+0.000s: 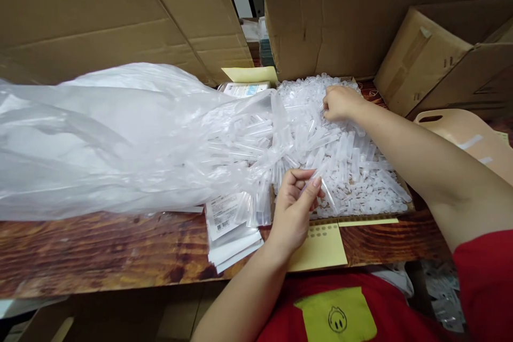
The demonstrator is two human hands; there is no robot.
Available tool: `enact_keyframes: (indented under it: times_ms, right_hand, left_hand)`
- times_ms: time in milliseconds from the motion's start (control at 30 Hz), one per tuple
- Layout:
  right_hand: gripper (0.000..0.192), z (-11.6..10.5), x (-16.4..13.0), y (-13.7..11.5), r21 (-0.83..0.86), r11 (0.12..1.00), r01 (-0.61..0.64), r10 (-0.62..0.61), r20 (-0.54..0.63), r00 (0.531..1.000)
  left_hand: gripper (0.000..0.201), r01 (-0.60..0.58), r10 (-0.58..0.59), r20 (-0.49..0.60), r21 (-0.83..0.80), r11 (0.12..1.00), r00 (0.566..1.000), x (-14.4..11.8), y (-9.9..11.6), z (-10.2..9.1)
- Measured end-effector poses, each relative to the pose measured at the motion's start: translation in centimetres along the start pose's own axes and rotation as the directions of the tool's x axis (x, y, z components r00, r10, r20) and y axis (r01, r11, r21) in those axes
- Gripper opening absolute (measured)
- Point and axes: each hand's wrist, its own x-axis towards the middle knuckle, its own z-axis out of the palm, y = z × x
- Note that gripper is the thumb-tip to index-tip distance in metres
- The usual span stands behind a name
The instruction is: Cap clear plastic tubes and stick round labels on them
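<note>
Between the thumb and fingers of my left hand is a clear plastic tube, held just over the front of the pile. My right hand reaches into the back of the heap with its fingers curled down; whatever they pinch is hidden. Under both hands lies a spread of small clear plastic pieces, with more clear tubes in its middle. From the left, a large clear plastic bag spills similar tubes toward the pile.
Printed white packets and a yellow sheet with round stickers lie along the front edge of the wooden table. Large cardboard walls the back. An open carton and a beige plastic piece stand at right.
</note>
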Motion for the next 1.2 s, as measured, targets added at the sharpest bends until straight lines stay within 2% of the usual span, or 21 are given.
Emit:
enact_keyframes:
  times_ms: [133,200,233,267,300,367,500,567,667,767,833,900,933,967,1000,1067,1133,1167,1200]
  right_hand:
    - [0.011,-1.9,-1.5,-1.0,0.147,0.987,0.059,-0.047,-0.084,0.995]
    - [0.009,-2.9,-3.7,-1.7,0.352,0.925,0.142,-0.093,-0.154,0.984]
    - [0.008,-3.3,-5.2,-2.1,0.542,0.813,0.215,-0.118,-0.208,0.971]
    - [0.011,-3.6,-6.8,-2.4,0.701,0.656,0.279,-0.136,-0.254,0.958]
    - [0.015,-3.9,-8.5,-2.8,0.776,0.548,0.312,-0.162,-0.267,0.950]
    - [0.020,-4.1,-11.6,-3.4,0.773,0.497,0.394,-0.181,-0.352,0.918]
    - [0.012,-4.0,-15.6,-4.3,0.605,0.530,0.594,-0.259,-0.552,0.793]
    - [0.010,-3.7,-16.4,-4.8,0.554,0.510,0.658,-0.324,-0.585,0.744]
    - [0.012,-2.9,-16.9,-5.8,0.557,0.449,0.699,-0.407,-0.568,0.715]
    - [0.012,-2.0,-17.3,-6.5,0.582,0.430,0.690,-0.403,-0.560,0.724]
    - [0.007,-1.6,-17.8,-6.7,0.620,0.482,0.619,-0.350,-0.512,0.785]
    - [0.029,-1.4,-18.3,-6.6,0.681,0.539,0.496,-0.291,-0.402,0.868]
    - [0.039,-1.4,-18.6,-6.5,0.708,0.554,0.438,-0.269,-0.345,0.899]
    - [0.042,-1.4,-18.9,-6.3,0.726,0.560,0.399,-0.259,-0.304,0.917]
    - [0.037,-1.4,-19.1,-6.1,0.730,0.557,0.396,-0.263,-0.297,0.918]
    - [0.019,-1.4,-19.7,-5.8,0.692,0.548,0.471,-0.304,-0.360,0.882]
    - [0.017,-1.2,-20.1,-5.7,0.651,0.539,0.535,-0.332,-0.419,0.845]
    - [0.014,-1.1,-20.3,-5.7,0.664,0.535,0.523,-0.319,-0.414,0.853]
    - [0.025,-0.9,-20.4,-5.8,0.694,0.534,0.483,-0.292,-0.384,0.876]
  left_hand:
    - [0.041,-0.132,0.119,-0.108,-0.115,0.985,0.987,0.4,0.8,-0.4]
    - [0.040,-0.140,0.113,-0.148,-0.190,0.972,0.983,0.5,1.5,-0.6]
    - [0.041,-0.128,0.095,-0.158,-0.218,0.967,0.983,0.4,1.8,-0.7]
    - [0.043,-0.110,0.074,-0.157,-0.239,0.965,0.985,0.4,2.0,-0.8]
    - [0.046,-0.089,0.054,-0.143,-0.251,0.964,0.988,0.3,2.2,-0.8]
    - [0.049,-0.052,0.027,-0.098,-0.254,0.966,0.995,0.0,2.2,-0.9]
    - [0.052,-0.032,0.036,0.015,-0.211,0.977,0.999,-0.2,1.8,-0.8]
    - [0.050,-0.030,0.046,0.083,-0.187,0.982,0.995,-0.1,1.6,-0.9]
    - [0.046,-0.024,0.052,0.170,-0.164,0.986,0.984,0.0,1.5,-1.0]
    - [0.042,-0.044,0.077,0.202,-0.160,0.986,0.976,0.0,1.3,-1.1]
    - [0.039,-0.078,0.108,0.221,-0.139,0.987,0.969,-0.1,1.1,-1.1]
    - [0.036,-0.102,0.123,0.246,-0.097,0.990,0.962,-0.2,0.8,-1.1]
    - [0.036,-0.101,0.116,0.252,-0.075,0.992,0.961,-0.2,0.7,-1.1]
    - [0.035,-0.092,0.104,0.259,-0.061,0.994,0.960,-0.3,0.7,-1.1]
    - [0.035,-0.071,0.083,0.263,-0.054,0.996,0.961,-0.3,0.6,-1.1]
    - [0.036,-0.029,0.044,0.279,-0.056,0.998,0.959,-0.3,0.6,-1.0]
    - [0.037,-0.003,0.021,0.295,-0.063,0.998,0.955,-0.3,0.7,-1.0]
    - [0.038,0.001,0.019,0.302,-0.066,0.998,0.953,-0.3,0.7,-0.9]
    - [0.038,0.004,0.017,0.304,-0.068,0.998,0.953,-0.2,0.7,-0.9]
